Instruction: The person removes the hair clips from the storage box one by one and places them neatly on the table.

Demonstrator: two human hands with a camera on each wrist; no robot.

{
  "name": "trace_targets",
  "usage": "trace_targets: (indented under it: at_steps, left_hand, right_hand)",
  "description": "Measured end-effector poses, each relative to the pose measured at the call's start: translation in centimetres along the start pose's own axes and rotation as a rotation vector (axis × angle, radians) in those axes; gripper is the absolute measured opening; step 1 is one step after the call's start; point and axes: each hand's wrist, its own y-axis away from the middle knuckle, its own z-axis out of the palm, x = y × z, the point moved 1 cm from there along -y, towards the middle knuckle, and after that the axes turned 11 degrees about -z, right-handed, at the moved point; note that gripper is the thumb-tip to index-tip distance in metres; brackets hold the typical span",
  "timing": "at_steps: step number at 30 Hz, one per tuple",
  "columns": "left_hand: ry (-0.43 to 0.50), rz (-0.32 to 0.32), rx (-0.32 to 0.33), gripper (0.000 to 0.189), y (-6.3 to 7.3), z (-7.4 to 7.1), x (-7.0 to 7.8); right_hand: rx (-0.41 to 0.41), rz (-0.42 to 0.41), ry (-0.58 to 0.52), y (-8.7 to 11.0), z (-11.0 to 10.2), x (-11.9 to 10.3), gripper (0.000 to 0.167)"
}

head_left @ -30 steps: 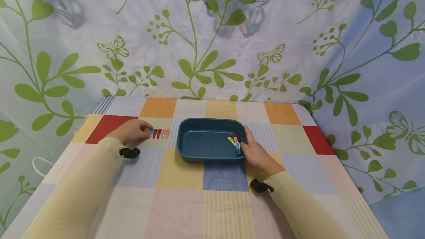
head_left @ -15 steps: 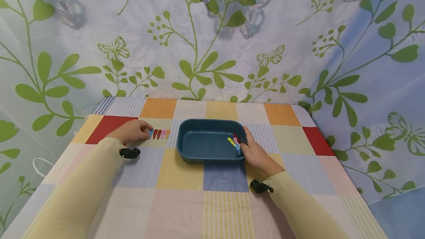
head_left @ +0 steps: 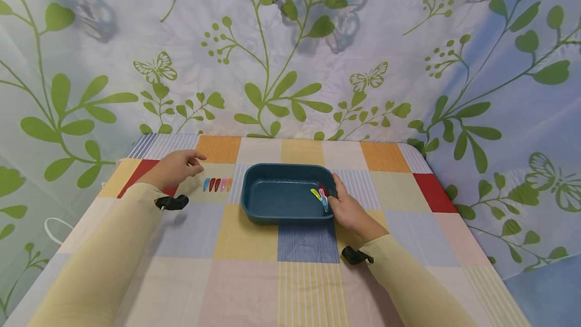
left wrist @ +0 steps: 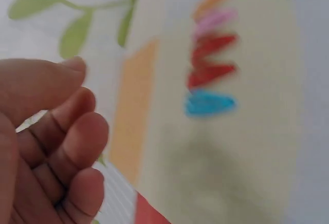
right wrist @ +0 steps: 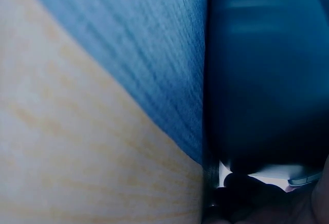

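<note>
A short row of snap hair clips lies on the patchwork cloth in the head view: blue (head_left: 206, 184), two red clips (head_left: 218, 184), pink (head_left: 223, 184) and orange (head_left: 229, 184). My left hand (head_left: 176, 169) hovers beyond and left of the blue end. Its fingers are loosely bent, with nothing between them in the left wrist view. My right hand (head_left: 353, 213) grips the right end of a dark blue tray (head_left: 277, 200), thumb over the rim. Inside the tray near that thumb lie yellow (head_left: 315, 194), pink, red and light blue (head_left: 325, 204) hair clips.
The table wears a patchwork tablecloth (head_left: 254, 286). Behind it and at the sides hangs a leaf-patterned curtain (head_left: 290, 54). A white cable (head_left: 52, 231) loops past the table's left edge.
My left hand was touching the blue hair clip at the row's left end; it has let go and lifted up and to the left. The right hand and tray stay put.
</note>
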Motion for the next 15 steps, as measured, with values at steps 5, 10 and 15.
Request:
trace_targets:
  at_steps: [5,10,15]
  left_hand:
    - [0.049,0.076,0.072,0.040,0.3,-0.7,2.7]
    - [0.070,0.159,0.104,0.036,0.5,-0.6,5.5]
    - [0.115,0.246,0.070,0.034,0.7,0.1,8.4]
  right_hand:
    - [0.000,0.005,-0.003,0.0,0.0,-0.1,0.073]
    - [-0.004,0.010,-0.001,0.0,-0.1,-0.2,0.073]
    - [-0.005,0.004,-0.008,0.0,-0.1,-0.2,0.073]
